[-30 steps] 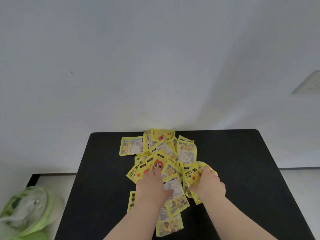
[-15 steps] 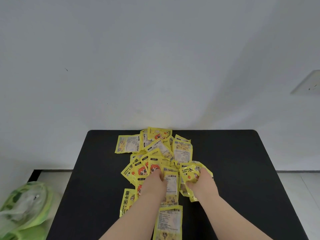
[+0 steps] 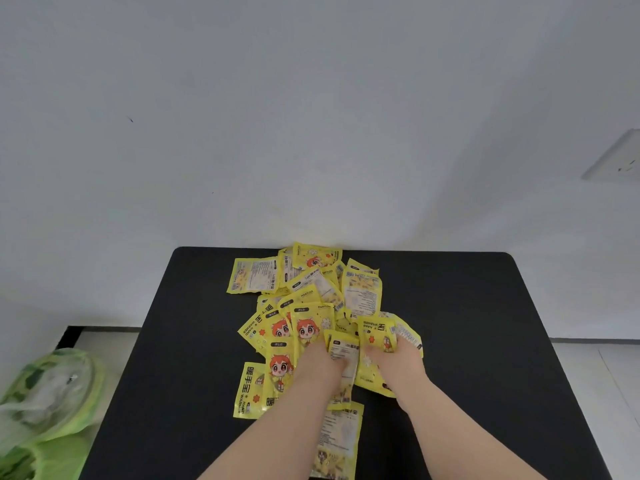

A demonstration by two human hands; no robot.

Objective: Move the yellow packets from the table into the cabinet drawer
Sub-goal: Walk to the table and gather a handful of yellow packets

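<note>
Yellow packets (image 3: 304, 306), cartoon-printed, overlapping

The yellow packets (image 3: 304, 296) look like glossy, crinkled plastic film with printed faces. The table (image 3: 467, 323) at 6 o'clock is matt black and smooth. At 8 o'clock, a green bag (image 3: 48, 403) looks thin, shiny plastic.

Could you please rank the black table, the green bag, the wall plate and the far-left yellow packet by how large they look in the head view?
1. Black table
2. Green bag, cut off by the frame
3. Wall plate and far-left yellow packet: alike, unranked
</note>
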